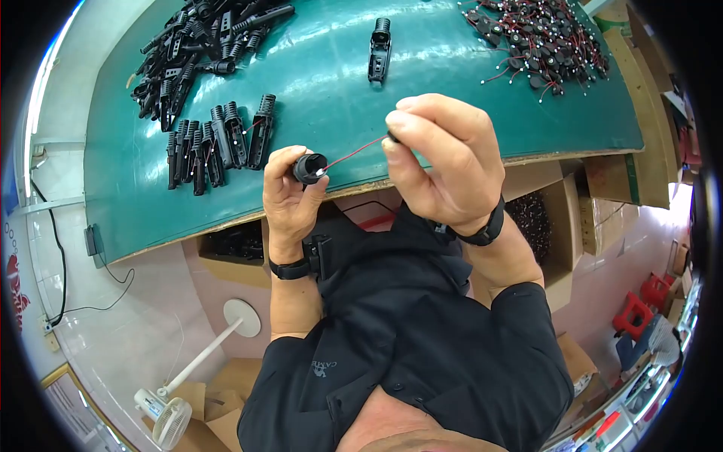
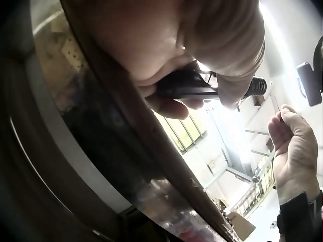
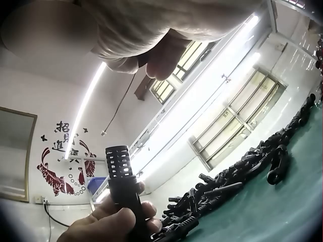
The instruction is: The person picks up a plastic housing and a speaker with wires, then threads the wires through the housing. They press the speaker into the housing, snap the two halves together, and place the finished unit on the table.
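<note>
My left hand (image 1: 285,200) grips a black plastic housing (image 1: 303,169) at the table's front edge, its open round end facing up toward the head camera. In the right wrist view the slotted, ribbed neck of this housing (image 3: 120,169) stands upright above the fingers. My right hand (image 1: 456,158), higher and to the right, pinches a small dark part (image 1: 392,137) between thumb and fingertips, which mostly hide it. From there a thin red wire (image 1: 352,154) runs down to the housing's mouth, where a white tip (image 1: 321,172) shows.
Left on the green table (image 1: 324,83) are a row of black housings (image 1: 218,147) and a larger heap (image 1: 199,53). A single housing (image 1: 379,51) lies at the back middle. Wired round parts (image 1: 538,49) are piled at the back right. Cardboard boxes (image 1: 568,256) stand below the edge.
</note>
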Motion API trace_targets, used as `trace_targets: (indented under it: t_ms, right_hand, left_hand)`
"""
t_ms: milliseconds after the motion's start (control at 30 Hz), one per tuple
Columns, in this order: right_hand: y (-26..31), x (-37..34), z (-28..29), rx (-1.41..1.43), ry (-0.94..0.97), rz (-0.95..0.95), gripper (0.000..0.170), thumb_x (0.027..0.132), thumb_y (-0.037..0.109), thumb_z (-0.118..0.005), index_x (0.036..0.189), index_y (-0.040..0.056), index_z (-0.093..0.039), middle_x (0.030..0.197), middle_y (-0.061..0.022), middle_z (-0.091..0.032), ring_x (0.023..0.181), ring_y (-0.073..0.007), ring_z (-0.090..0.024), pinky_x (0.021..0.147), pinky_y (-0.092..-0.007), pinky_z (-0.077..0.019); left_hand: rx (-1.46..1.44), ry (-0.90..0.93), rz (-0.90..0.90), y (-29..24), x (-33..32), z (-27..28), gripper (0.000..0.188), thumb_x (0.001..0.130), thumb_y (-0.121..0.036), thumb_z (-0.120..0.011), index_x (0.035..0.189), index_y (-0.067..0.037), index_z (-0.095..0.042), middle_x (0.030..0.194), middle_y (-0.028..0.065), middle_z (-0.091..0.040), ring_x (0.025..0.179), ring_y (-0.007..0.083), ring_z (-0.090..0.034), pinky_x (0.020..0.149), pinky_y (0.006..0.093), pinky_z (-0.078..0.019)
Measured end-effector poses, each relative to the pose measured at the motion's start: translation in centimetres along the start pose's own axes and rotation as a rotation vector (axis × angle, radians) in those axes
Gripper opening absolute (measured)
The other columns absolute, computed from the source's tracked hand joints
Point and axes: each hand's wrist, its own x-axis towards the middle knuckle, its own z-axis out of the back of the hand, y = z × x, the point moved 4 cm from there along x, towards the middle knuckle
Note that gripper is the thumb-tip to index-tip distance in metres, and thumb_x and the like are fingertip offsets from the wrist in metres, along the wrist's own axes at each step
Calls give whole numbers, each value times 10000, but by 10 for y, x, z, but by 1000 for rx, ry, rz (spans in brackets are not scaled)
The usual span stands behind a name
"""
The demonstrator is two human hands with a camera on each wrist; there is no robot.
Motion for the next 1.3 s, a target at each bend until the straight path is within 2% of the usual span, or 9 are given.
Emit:
trace_targets:
  t_ms: [300,400,667,933,1300]
  right_hand:
    - [7,-6,-4,69,46,-2,321,851,-61,-796,1148,30,-714,1238,-154,-626,1002,-268,-712,803,-339,-623]
    - [8,-10,-7,110,43,87,342,829,-58,-811,1147,28,-718,1243,-149,-624,1015,-293,-714,811,-350,-631]
    - [14,-15,-12,160,37,177,376,781,-86,-805,1138,-4,-722,1231,-154,-624,1025,-320,-710,846,-390,-649]
    - [15,-23,-22,219,28,204,312,782,-54,-795,1087,-27,-737,1211,-165,-635,1014,-316,-707,841,-399,-655]
    - [12,-28,-27,208,50,200,315,786,-41,-791,1095,-25,-737,1203,-164,-635,1011,-313,-708,834,-394,-652]
  left_hand:
    - [35,20,-52,-10,8,-1,533,872,43,-816,1339,-57,-580,1250,125,-585,1108,217,-626,934,333,-546]
    - [64,37,-85,-10,9,-2,523,868,41,-819,1327,-57,-591,1231,128,-606,1102,221,-632,928,334,-554]
    - [52,67,-90,-10,11,-2,529,848,32,-836,1318,-52,-607,1214,132,-617,1094,229,-638,929,342,-560]
    - [35,96,-109,-13,13,-4,531,837,20,-850,1311,-48,-620,1212,128,-621,1094,226,-640,935,337,-553]
    - [59,101,-79,-10,12,-3,537,821,40,-853,1303,-37,-629,1203,121,-617,1087,214,-636,935,327,-543]
